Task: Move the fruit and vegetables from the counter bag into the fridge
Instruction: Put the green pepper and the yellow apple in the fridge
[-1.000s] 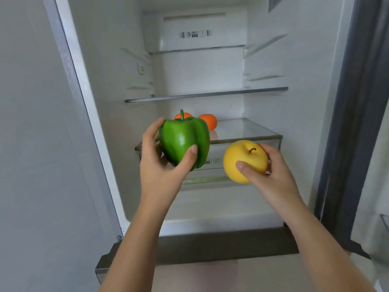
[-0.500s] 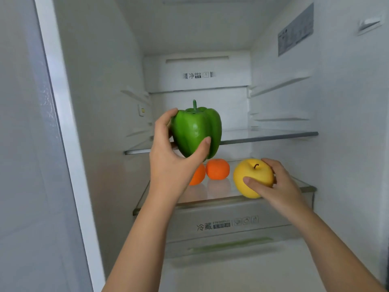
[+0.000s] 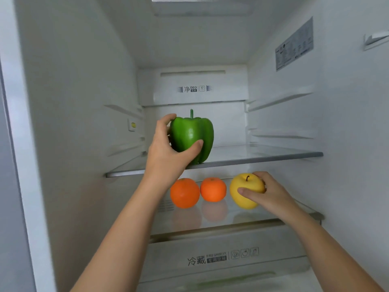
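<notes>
Glossy lobed green pepper, smooth round yellow apple, glass shelves

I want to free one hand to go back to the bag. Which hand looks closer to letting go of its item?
Probably the right hand: its yellow apple already sits low on the lower glass shelf beside the two oranges. The left hand grips the green pepper only at the upper shelf's front edge.

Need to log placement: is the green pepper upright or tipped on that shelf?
Upright. The green pepper has its stem pointing straight up and its base at the upper glass shelf front edge, the left hand gripping it.
</notes>
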A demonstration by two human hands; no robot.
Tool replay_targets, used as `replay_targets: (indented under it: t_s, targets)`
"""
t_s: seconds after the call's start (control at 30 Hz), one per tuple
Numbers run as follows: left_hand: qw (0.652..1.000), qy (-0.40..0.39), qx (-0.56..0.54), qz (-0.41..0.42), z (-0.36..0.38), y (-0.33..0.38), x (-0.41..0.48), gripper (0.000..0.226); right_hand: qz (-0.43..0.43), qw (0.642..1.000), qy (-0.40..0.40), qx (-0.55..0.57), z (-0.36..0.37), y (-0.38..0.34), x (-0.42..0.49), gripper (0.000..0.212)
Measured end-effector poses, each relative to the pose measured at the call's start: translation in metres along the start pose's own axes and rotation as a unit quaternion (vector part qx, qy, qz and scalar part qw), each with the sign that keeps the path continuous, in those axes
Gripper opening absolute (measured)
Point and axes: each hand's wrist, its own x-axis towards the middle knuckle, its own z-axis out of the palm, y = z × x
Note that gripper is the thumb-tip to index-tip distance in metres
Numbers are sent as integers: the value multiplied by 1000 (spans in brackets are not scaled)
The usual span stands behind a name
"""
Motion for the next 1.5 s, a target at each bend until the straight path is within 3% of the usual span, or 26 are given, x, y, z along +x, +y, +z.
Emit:
replay_targets:
  t_s: [0.4,0.7,0.83,1.37,1.5]
  targets:
    - [991,-102,86,-26,22,-9,71,63,-1,996,-88,30,-4,22,47,45]
    - [956,-244,97,-134,26,-34,97,61,-5,993,-110,42,1,38,59,63]
    - [954,-239,73,-164,25,-37,97,62,-11,993,-115,38,3,37,59,67]
    - [955,-232,98,-158,27,-33,93,64,-15,993,-119,19,1,43,57,74]
    - [955,-230,109,-154,28,-28,89,73,-11,993,-114,33,1,43,57,75]
